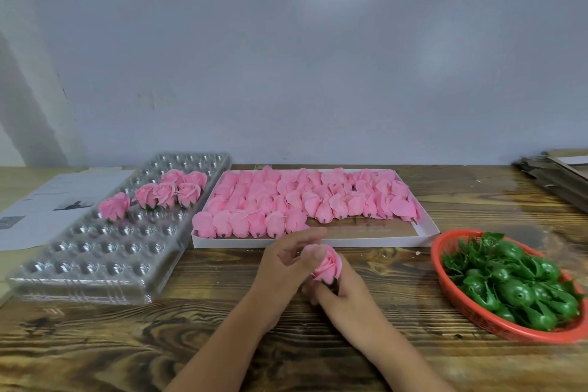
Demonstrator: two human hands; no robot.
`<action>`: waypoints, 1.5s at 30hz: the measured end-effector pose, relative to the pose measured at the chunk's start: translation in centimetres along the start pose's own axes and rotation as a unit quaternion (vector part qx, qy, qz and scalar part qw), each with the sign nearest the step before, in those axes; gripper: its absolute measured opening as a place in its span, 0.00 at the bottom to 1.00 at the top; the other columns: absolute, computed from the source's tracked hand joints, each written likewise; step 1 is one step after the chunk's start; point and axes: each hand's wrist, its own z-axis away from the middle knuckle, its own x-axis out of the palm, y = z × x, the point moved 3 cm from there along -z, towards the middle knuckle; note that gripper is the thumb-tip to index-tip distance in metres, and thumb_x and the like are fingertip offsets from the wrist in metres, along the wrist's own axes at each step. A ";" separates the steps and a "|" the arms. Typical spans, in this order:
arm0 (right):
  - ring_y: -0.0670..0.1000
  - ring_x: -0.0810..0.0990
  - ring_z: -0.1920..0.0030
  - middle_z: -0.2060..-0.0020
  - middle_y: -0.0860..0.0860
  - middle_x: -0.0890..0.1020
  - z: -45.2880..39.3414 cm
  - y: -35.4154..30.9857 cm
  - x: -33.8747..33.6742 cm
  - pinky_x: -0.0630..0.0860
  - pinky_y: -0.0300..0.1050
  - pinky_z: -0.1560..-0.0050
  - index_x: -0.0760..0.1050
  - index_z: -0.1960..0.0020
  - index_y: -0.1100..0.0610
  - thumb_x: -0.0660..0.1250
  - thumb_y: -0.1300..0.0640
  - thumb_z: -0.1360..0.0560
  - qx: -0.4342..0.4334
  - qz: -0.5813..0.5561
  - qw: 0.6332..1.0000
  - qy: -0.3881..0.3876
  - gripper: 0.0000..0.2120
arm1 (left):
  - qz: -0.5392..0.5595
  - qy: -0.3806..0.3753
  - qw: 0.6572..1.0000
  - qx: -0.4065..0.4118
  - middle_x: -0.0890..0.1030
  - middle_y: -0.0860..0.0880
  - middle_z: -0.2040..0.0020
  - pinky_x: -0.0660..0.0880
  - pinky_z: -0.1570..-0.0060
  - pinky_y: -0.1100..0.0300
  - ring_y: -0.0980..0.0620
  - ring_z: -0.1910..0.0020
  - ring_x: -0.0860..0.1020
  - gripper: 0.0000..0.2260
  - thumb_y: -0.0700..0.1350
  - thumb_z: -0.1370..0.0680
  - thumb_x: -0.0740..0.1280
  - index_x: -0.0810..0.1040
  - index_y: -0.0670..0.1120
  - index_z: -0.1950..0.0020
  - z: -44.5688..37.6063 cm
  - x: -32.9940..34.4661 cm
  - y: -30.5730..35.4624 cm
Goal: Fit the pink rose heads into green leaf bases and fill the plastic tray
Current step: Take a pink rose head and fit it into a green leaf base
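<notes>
- Because the work ran from supply to assembly to storage, the wooden table [95, 344] was laid out in reach: the clear plastic tray [95, 267] to the left, the white box [318, 242] of loose pink rose heads [305, 197] straight ahead, and the red basket [445, 277] of green leaf bases [509, 283] to the right.
- That tray held only six finished roses [165, 192] near its far end, each upright in a pocket so the petals would not crush; most pockets stood unfilled, so the job looked barely begun.
- Just in front of the box, both hands met over the table around one rose [327, 266], probably so the two parts could be pushed together squarely.
- The left hand [286, 267] pinched the bloom's upper petals with thumb and curled fingers.
- The right hand [343, 296] gripped underneath, fingers wrapped round what seemed a dark green base, mostly hidden.
- The held rose was soft pink, its layered petals spiralling open toward the camera.
</notes>
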 end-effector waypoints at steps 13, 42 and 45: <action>0.45 0.83 0.56 0.57 0.47 0.85 -0.1 -0.6 0.0 0.78 0.39 0.56 0.81 0.51 0.45 0.68 0.62 0.25 0.000 -0.034 0.999 0.018 0.12 | 0.005 -0.012 0.999 0.034 0.85 0.54 0.41 0.75 0.42 0.66 0.57 0.39 0.81 0.12 0.56 0.28 0.73 0.87 0.55 0.47 0.1 1.3 0.2; 0.41 0.82 0.58 0.58 0.38 0.83 -0.1 -0.2 0.1 0.75 0.34 0.61 0.76 0.49 0.41 0.65 0.43 0.29 -0.044 -0.017 0.998 0.035 0.10 | -0.005 -0.018 0.999 0.034 0.84 0.54 0.40 0.80 0.56 0.67 0.56 0.41 0.82 0.04 0.50 0.26 0.77 0.89 0.52 0.54 -0.2 1.5 -0.2; 0.40 0.82 0.56 0.57 0.37 0.83 -0.2 0.1 0.0 0.75 0.34 0.60 0.75 0.50 0.41 0.66 0.50 0.28 -0.038 -0.005 0.999 0.033 0.08 | -0.007 -0.016 0.999 0.038 0.84 0.55 0.40 0.81 0.55 0.64 0.55 0.42 0.82 0.07 0.54 0.32 0.77 0.88 0.57 0.55 -0.2 1.6 -0.3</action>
